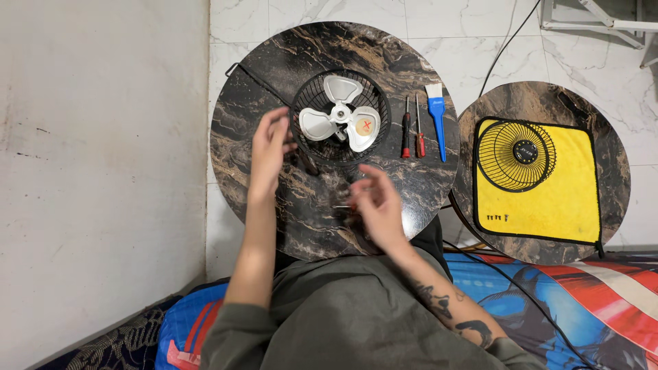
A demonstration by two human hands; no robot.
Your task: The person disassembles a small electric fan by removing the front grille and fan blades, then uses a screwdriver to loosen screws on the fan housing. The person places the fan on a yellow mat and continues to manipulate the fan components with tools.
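Two hands over the worktop: left hand, fingers loose, beside the fan; right hand half-curled, contents unclear; blade removal seemingly next.

tiny screws perhaps, right hand blurred

The small black wire-caged fan with white blades fills the centre of the round dark marble table. Right of the fan, two screwdrivers and a blue brush block passage (lying side by side); bare tabletop lies in front of the fan.
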